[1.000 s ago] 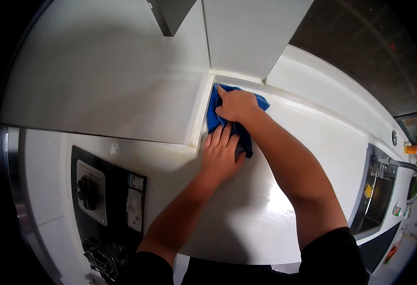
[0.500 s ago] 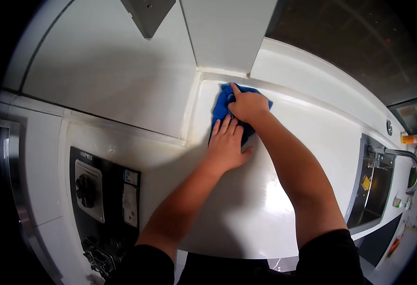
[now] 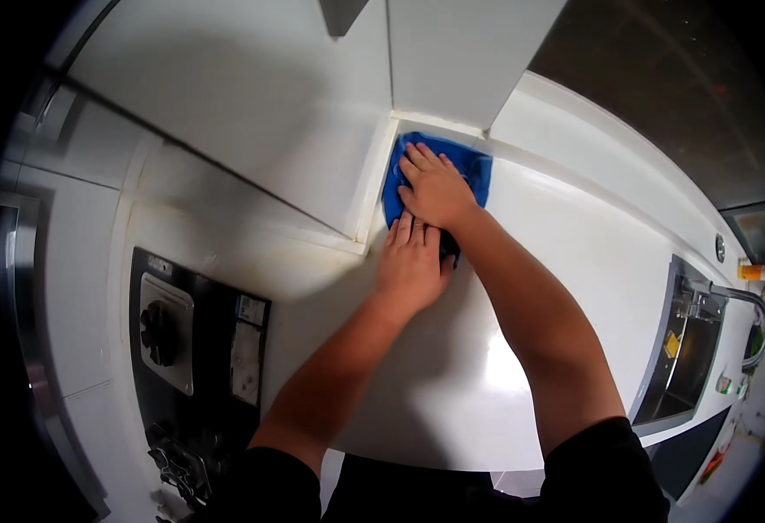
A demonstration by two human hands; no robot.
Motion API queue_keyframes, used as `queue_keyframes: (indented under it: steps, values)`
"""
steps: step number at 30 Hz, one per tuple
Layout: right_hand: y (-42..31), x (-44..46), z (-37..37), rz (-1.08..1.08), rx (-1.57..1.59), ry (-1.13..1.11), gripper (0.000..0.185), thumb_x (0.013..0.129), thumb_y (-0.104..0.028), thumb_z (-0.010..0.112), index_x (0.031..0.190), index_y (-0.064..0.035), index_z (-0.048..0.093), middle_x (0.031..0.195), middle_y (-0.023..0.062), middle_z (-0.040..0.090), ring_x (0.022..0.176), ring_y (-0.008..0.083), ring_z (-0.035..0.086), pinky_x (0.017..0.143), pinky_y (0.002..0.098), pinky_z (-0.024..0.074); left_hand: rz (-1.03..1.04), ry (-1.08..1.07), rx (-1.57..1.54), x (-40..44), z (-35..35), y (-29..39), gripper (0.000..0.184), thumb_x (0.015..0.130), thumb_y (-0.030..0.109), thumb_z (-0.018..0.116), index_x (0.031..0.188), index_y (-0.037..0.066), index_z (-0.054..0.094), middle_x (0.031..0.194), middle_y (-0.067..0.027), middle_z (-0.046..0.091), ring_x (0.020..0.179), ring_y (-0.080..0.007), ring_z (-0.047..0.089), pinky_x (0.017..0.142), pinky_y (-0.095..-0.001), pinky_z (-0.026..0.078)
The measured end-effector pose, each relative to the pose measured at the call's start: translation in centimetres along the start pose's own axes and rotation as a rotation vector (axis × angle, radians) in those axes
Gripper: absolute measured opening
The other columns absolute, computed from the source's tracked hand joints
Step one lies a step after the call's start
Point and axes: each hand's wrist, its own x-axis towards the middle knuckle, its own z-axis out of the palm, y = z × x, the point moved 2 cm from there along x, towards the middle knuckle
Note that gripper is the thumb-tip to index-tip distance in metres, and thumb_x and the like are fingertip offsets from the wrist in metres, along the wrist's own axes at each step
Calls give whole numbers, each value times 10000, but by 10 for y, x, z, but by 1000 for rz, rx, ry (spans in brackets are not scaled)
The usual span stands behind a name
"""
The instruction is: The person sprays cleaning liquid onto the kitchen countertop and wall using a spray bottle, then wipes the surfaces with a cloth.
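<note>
A blue cloth (image 3: 480, 174) lies spread in the back corner of the white countertop (image 3: 565, 253), against the edge of the walls. My right hand (image 3: 437, 190) rests flat on its upper part, fingers stretched out and pointing to the corner. Just below, my left hand (image 3: 410, 268) lies flat with straight fingers on the lower end of the cloth, its fingertips close to the right hand's heel. Both hands cover the middle of the cloth, so part of it is hidden.
A black gas stove (image 3: 204, 331) is set into the counter on the left. To the right are a sink (image 3: 683, 349) with a curved faucet (image 3: 761, 322) and a yellow item (image 3: 672, 345) inside. A raised ledge (image 3: 609, 192) runs along the back.
My right hand has gone from a pointing finger with the others curled to lying flat on the cloth. The cloth is spread wider in the corner. The view has shifted slightly.
</note>
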Motion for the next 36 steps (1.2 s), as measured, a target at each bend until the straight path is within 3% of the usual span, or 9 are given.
queue_keyframes:
  steps: [10, 13, 15, 17, 21, 24, 28, 32, 36]
  values:
    - [-80, -88, 10, -174, 28, -94, 572, 848, -292, 560, 1292, 55, 463, 1401, 219, 397, 1337, 332, 333, 1104, 451, 272, -23, -193, -118, -129, -47, -8, 487, 740, 210, 680, 1138, -24, 521, 1260, -250, 511, 1215, -449, 434, 1008, -490, 369]
    - [-102, -121, 13, -174, 79, -98, 556, 846, -301, 581, 1280, 34, 487, 1381, 205, 432, 1317, 331, 368, 1094, 462, 283, -51, -309, -110, -159, -61, 5, 483, 727, 209, 691, 1119, -25, 535, 1261, -271, 502, 1219, -449, 431, 998, -492, 383]
    - [-114, -140, 22, -361, 84, -198, 567, 851, -335, 582, 1307, -13, 485, 1421, 176, 399, 1335, 311, 348, 1096, 477, 268, -58, -345, -142, -166, -65, 16, 515, 711, 203, 704, 1137, -29, 531, 1270, -275, 493, 1217, -450, 432, 996, -492, 386]
    - [-103, -137, 16, -315, 121, -167, 569, 856, -356, 577, 1321, -42, 480, 1438, 164, 381, 1346, 305, 332, 1099, 482, 257, -174, -320, -173, -160, -62, 23, 638, 671, 209, 733, 1213, -34, 501, 1300, -275, 467, 1215, -454, 431, 1002, -493, 380]
    - [-50, -124, 1, -88, 55, -63, 579, 895, -428, 511, 1373, -110, 440, 1484, 156, 314, 1388, 314, 253, 1120, 496, 196, -109, -275, -161, -131, -44, 24, 765, 647, 240, 754, 1292, -34, 447, 1336, -281, 428, 1237, -458, 409, 1015, -497, 368]
    - [1, -134, -10, 110, -56, 19, 575, 910, -415, 474, 1395, -113, 408, 1491, 166, 293, 1392, 338, 242, 1111, 522, 205, 261, -342, -47, -69, -19, 50, 837, 670, 302, 741, 1355, -28, 391, 1385, -269, 388, 1287, -460, 361, 1064, -522, 300]
    - [85, -203, -49, 371, -146, 74, 549, 905, -340, 492, 1394, -109, 398, 1485, 171, 303, 1376, 352, 275, 1080, 546, 250, 420, -349, -130, -31, 53, 120, 775, 708, 444, 676, 1260, -66, 487, 1378, -274, 395, 1318, -459, 317, 1100, -522, 237]
    - [156, -309, -64, 511, -269, 145, 549, 898, -327, 494, 1394, -106, 408, 1489, 163, 308, 1381, 346, 275, 1071, 551, 258, 522, -438, -219, -33, 102, 214, 790, 703, 453, 668, 1246, -93, 490, 1358, -284, 415, 1339, -428, 301, 1129, -487, 191]
    - [172, -384, -73, 586, -270, 156, 563, 905, -332, 480, 1406, -92, 390, 1500, 161, 290, 1386, 358, 259, 1066, 569, 252, 557, -474, -242, -56, 116, 268, 818, 710, 471, 653, 1276, -90, 467, 1387, -268, 394, 1351, -406, 286, 1142, -475, 157]
